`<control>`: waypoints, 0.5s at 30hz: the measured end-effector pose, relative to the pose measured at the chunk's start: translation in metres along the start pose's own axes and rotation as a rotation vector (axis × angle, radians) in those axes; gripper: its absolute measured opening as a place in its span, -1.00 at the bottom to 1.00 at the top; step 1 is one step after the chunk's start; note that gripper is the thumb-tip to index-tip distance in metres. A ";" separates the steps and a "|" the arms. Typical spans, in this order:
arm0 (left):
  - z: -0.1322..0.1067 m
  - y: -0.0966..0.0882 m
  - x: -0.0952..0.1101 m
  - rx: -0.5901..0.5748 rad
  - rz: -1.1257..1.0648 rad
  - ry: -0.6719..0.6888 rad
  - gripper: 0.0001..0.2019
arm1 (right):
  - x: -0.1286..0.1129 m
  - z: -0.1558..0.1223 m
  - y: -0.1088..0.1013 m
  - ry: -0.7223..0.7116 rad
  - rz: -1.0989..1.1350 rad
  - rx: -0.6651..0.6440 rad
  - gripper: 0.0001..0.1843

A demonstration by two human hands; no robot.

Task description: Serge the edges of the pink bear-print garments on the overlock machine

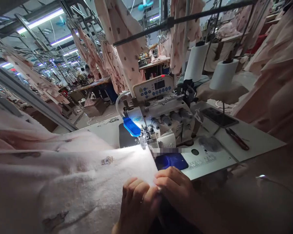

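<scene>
- Pale pink fleece fabric point(70, 175) is filling the lower left of the frame, spreading soft and nubby, with small printed motifs, from the lap edge up to the machine; its near right edge is bunching where the hands meet it.
- White work table point(254, 139) is running flat and smooth across the middle right; a ruler strip is showing along its front edge.
- Overlock sewing machine point(166, 120) is sitting at centre frame, hard glossy casing, rounded tension knobs in a row, and a button panel on top.
- Two thread cones point(223, 74), tall and matte white, are standing at upper right behind the machine.
- Left hand point(138, 203) and right hand point(177, 187) are pressing together at the bottom centre, both curled and pinching the fabric's edge between fingers and thumbs.
- Blue guard point(132, 126), smooth plastic, is leaning over the metal presser foot point(143, 140), just beyond the lit fabric edge.
- Snips point(236, 138) are lying on the table, centre right.
- Risks, as I judge them: the plush layers could be slipping out of alignment under so small a pinch, giving a crooked seam; loose folds could be dragging into the cutter; fingertips could be travelling too near the foot.
</scene>
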State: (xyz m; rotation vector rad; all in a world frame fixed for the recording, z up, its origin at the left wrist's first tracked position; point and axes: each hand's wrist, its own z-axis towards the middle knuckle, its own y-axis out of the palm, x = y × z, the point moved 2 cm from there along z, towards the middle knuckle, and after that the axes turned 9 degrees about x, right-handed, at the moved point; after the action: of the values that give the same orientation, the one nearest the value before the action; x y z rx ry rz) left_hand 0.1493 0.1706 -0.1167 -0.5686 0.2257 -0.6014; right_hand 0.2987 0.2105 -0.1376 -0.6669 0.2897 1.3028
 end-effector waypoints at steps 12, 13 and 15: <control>0.008 0.010 -0.034 -0.216 0.147 0.052 -0.49 | 0.013 0.017 0.008 -0.113 -0.164 0.132 -0.85; 0.010 0.011 -0.037 -0.226 0.155 0.049 -0.45 | 0.014 0.020 0.010 -0.120 -0.177 0.138 -0.85; 0.013 0.012 -0.042 -0.263 0.163 0.023 -0.37 | 0.019 0.025 0.013 -0.129 -0.202 0.140 -0.85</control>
State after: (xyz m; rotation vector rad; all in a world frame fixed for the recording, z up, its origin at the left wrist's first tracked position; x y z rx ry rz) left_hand 0.1257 0.2098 -0.1109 -0.7895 0.3723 -0.4225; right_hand 0.2873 0.2417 -0.1319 -0.4786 0.2002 1.1155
